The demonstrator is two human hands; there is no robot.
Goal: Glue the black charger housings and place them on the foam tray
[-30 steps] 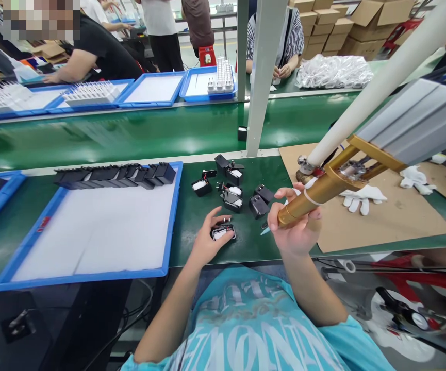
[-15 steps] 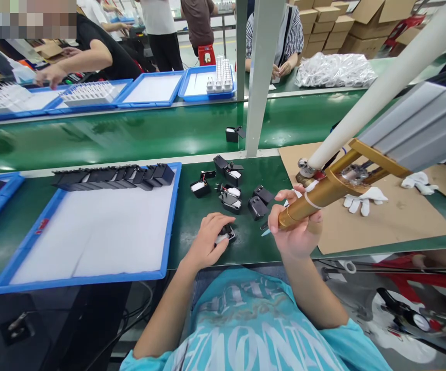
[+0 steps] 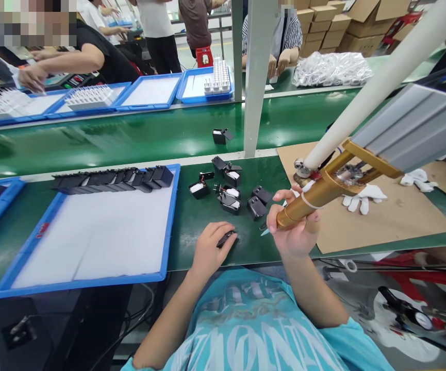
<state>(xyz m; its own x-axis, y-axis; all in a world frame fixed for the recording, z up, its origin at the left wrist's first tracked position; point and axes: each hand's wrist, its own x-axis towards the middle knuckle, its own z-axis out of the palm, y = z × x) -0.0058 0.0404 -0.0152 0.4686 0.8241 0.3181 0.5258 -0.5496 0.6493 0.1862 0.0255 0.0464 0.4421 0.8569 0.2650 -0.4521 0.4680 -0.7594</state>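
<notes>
Green spreads across the worktop [image 3: 253, 247], and close to its near edge the person's left hand [image 3: 212, 246] bends over a small black case [image 3: 226, 238], thumb on the near side and the other fingers pressed together on the far side, so that the case is pinched between them and partly hidden. The right hand [image 3: 295, 232] is raised over the near edge, its fingers curled around the lower end of a gold tool [image 3: 308, 203] that slants up to the right into a grey ribbed housing [image 3: 416, 129]. Between the left hand and the worktop's far edge lie open black cases [image 3: 198, 189] with white inside, and to their right two dark adapters [image 3: 259, 202] sit side by side. A blue-rimmed tray [image 3: 91, 237] reaches the near edge left of the left hand, with a row of black units [image 3: 114, 180] along its own far edge. Toward the worktop's right end lies a cardboard sheet [image 3: 381, 221], a white glove [image 3: 364, 199] upon it. Beyond the far edge runs a green belt [image 3: 130, 136], carrying one lidded box [image 3: 221, 136] just left of a pale post [image 3: 255, 82]
</notes>
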